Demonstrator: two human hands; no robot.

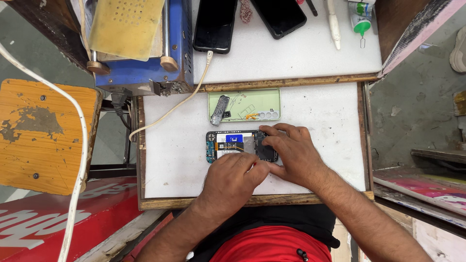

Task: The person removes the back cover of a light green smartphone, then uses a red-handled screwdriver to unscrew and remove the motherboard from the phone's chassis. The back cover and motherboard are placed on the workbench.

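Head view: left hand (pixel 232 178) and right hand (pixel 291 151) press, ungrasping, on opened smartphone (pixel 233 144); green back cover (pixel 250 103) already removed, lying just beyond.

A phone-repair workshop is showing itself: an opened phone (pixel 241 145) lying on a worn white bench (pixel 315 111) among spare handsets (pixel 215 24)

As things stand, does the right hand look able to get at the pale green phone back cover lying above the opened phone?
Probably yes: the right hand rests on the opened phone, and the pale green back cover lies just beyond on the white board, nothing between.
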